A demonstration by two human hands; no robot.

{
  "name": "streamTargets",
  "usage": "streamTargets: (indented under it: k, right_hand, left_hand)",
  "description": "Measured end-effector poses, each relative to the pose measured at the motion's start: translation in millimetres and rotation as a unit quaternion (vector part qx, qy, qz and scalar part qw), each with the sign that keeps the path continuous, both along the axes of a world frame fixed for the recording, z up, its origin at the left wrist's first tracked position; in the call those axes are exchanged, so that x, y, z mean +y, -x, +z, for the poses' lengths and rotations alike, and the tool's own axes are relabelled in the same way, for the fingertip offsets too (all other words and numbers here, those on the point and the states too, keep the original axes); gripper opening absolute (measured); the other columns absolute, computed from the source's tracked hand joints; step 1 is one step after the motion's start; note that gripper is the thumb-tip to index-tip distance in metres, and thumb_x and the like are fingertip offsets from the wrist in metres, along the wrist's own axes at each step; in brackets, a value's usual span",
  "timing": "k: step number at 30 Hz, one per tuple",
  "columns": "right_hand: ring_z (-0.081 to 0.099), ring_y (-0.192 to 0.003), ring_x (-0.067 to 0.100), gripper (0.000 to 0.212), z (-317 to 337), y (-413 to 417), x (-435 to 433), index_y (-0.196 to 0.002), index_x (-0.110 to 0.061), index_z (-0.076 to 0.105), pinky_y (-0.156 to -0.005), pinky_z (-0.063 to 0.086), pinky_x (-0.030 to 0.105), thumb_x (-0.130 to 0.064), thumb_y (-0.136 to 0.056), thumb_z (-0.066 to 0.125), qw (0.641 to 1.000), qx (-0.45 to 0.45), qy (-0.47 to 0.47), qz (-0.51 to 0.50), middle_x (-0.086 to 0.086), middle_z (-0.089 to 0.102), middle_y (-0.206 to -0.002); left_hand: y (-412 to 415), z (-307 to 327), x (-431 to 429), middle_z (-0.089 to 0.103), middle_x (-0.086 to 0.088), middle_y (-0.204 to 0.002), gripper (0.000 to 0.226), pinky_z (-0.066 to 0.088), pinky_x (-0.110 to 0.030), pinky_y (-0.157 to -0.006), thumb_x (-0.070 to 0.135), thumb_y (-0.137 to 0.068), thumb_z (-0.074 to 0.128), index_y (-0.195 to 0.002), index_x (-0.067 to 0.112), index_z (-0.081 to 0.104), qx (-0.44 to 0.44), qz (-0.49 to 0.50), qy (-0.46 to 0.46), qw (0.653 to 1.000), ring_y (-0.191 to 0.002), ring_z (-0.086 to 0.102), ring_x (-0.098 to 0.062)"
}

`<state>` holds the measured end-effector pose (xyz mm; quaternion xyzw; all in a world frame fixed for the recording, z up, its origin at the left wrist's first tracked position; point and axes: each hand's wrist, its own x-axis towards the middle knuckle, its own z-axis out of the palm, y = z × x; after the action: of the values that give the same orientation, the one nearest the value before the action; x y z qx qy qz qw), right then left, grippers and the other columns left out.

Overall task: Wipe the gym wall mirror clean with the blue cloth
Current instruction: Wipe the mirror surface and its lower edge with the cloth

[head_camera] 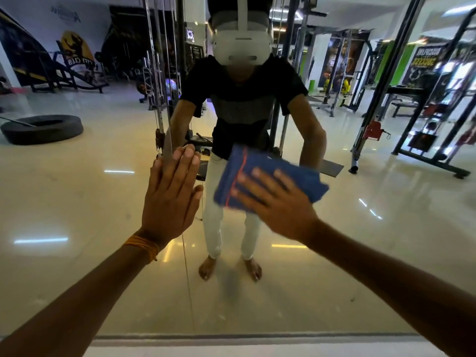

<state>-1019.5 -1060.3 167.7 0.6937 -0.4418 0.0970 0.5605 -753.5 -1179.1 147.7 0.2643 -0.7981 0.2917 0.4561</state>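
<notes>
Two hands are on the glass. The right hand (275, 204) lies flat, its fingers (259, 177) straight and spread, pressing the blue cloth (296, 176) against the mirror (77, 202). Nothing curls round the cloth; palm pressure alone holds it. The cloth is folded into a thick pad with an orange stripe (239, 171) near its left edge. It sits on the glass at about waist height of the person's reflection, right of centre. The left hand (171, 199) is open too, fingers together, palm flat on bare mirror just beside the cloth but apart from it. An orange thread band (143, 247) circles that wrist. A thin vertical seam (186, 266) runs down the mirror below the left hand, and the mirror's lower edge (231, 336) shows at the bottom.

The step in hand looks like a wiping stroke across the middle-low part of the pane. To do it well, I judge the palm should bear evenly over the whole pad so no corner lifts. Strokes should overlap, reaching the seam and the lower edge. The bracing left palm will likely leave its own print, so that patch needs a pass as well. With no grip on it, the pad could slip if pressure eases. Whether the nearby glass is already clean cannot be told.
</notes>
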Motion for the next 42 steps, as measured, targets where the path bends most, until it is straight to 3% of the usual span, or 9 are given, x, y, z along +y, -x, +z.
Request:
streamTargets:
  k: [3,9,13,15,22,27,34,40,42]
  right_hand:
    - [-0.004,-0.16,0.029,0.113,-31,25,18,-0.164,-0.02,0.012,-0.129,-0.008,0.047,-0.024,-0.079,0.086,0.995,0.086,-0.057,-0.01,0.006,0.024,-0.166]
    - [-0.004,-0.161,0.025,0.068,1,57,22,-0.166,-0.028,0.007,-0.129,0.0,0.049,-0.039,-0.11,0.044,0.957,-0.236,0.17,-0.025,0.001,-0.006,-0.174]
    - [0.003,-0.16,0.029,0.079,-98,70,35,-0.166,-0.023,0.01,-0.13,-0.003,0.048,-0.026,-0.102,0.057,1.0,-0.005,-0.024,-0.014,0.006,0.019,-0.17]
    - [0.004,-0.159,0.029,0.082,-82,90,44,-0.163,-0.022,0.019,-0.13,-0.005,0.046,-0.02,-0.094,0.063,0.993,0.102,-0.063,0.007,0.005,0.029,-0.163]
    - [0.002,-0.161,0.028,0.067,-8,129,53,-0.166,-0.027,0.014,-0.129,0.002,0.049,-0.036,-0.109,0.049,0.981,-0.137,0.138,-0.008,0.005,0.001,-0.175]
    - [0.01,-0.157,0.029,0.089,-89,159,77,-0.161,-0.024,0.021,-0.13,-0.004,0.046,-0.018,-0.089,0.073,0.987,0.124,-0.099,-0.014,0.004,0.027,-0.164]
    - [0.002,-0.161,0.03,0.07,-30,205,83,-0.166,-0.027,0.013,-0.129,0.003,0.05,-0.04,-0.109,0.05,0.985,-0.117,0.128,-0.023,0.006,0.001,-0.175]
    - [0.013,-0.155,0.027,0.098,-125,225,119,-0.164,-0.025,0.016,-0.13,-0.006,0.046,-0.013,-0.087,0.075,0.986,0.133,-0.1,-0.035,0.001,0.028,-0.164]
    - [0.01,-0.156,0.028,0.094,-92,227,114,-0.162,-0.025,0.021,-0.13,-0.007,0.045,-0.014,-0.087,0.074,0.991,0.104,-0.087,-0.008,0.003,0.029,-0.162]
  left_hand:
    - [1,2,3,0.005,-0.011,-0.172,0.068,0.015,-0.057,-0.127,0.032,-0.107,0.043,-0.163,0.006,0.015,0.002,-0.007,-0.003,1.0,-0.159,0.011,-0.033]
    - [23,-29,21,0.014,-0.014,-0.17,0.064,0.019,-0.06,-0.126,0.028,-0.106,0.045,-0.16,0.003,0.022,0.013,-0.066,-0.02,0.998,-0.159,0.011,-0.032]
    - [51,-41,25,0.022,-0.019,-0.167,0.063,0.012,-0.058,-0.127,0.031,-0.107,0.042,-0.16,0.003,0.021,0.01,-0.046,-0.014,0.999,-0.159,0.008,-0.03]
    - [60,-45,24,0.016,-0.016,-0.168,0.066,0.005,-0.054,-0.128,0.035,-0.108,0.039,-0.161,0.004,0.015,0.026,-0.019,0.003,0.999,-0.16,0.002,-0.028]
    - [81,-50,40,0.014,-0.018,-0.167,0.08,0.003,-0.054,-0.128,0.034,-0.102,0.05,-0.163,0.004,0.007,0.086,0.024,-0.018,0.996,-0.16,-0.004,-0.029]
    - [107,-47,65,0.02,-0.018,-0.166,0.059,0.0,-0.053,-0.128,0.037,-0.11,0.036,-0.156,0.0,0.031,-0.01,-0.048,0.001,0.999,-0.16,0.0,-0.028]
    - [152,-62,60,0.007,-0.01,-0.172,0.069,0.004,-0.054,-0.128,0.036,-0.105,0.044,-0.161,0.005,0.02,0.042,-0.001,0.015,0.999,-0.16,0.003,-0.03]
    - [161,-67,62,-0.004,-0.006,-0.173,0.073,0.002,-0.055,-0.127,0.041,-0.106,0.038,-0.164,0.008,0.008,0.06,0.016,0.03,0.998,-0.16,-0.004,-0.029]
    - [161,-67,63,-0.005,-0.007,-0.173,0.075,0.003,-0.056,-0.127,0.039,-0.105,0.041,-0.164,0.007,0.008,0.06,0.011,0.032,0.998,-0.16,-0.004,-0.03]
